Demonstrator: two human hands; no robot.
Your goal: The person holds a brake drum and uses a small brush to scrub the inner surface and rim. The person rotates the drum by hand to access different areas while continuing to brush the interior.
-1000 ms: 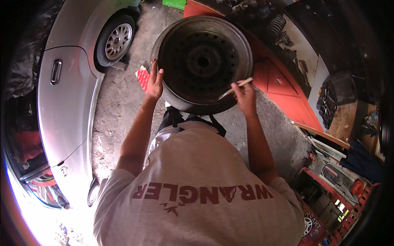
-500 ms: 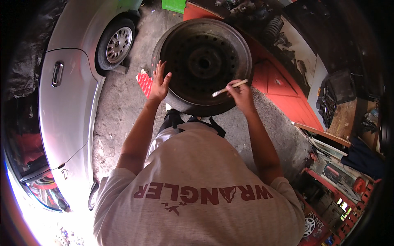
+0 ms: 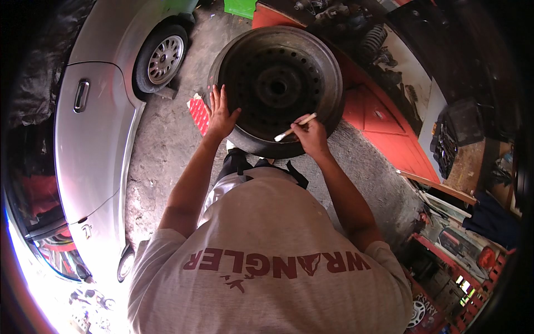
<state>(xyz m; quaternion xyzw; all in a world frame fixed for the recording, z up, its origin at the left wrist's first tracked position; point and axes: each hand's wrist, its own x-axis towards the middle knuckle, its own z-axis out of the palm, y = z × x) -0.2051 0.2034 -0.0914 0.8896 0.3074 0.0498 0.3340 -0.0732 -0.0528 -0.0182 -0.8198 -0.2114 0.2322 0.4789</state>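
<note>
The right grip (image 3: 312, 136) is pinched closed around a brush (image 3: 286, 132), whose long axis slants down-left to the near edge of the wheel (image 3: 278, 75). The left grip (image 3: 222, 119), spread wide and empty, lies at its left side.

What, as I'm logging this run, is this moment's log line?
right hand: holds paintbrush over near side of tire | left hand: spread at its left
</note>
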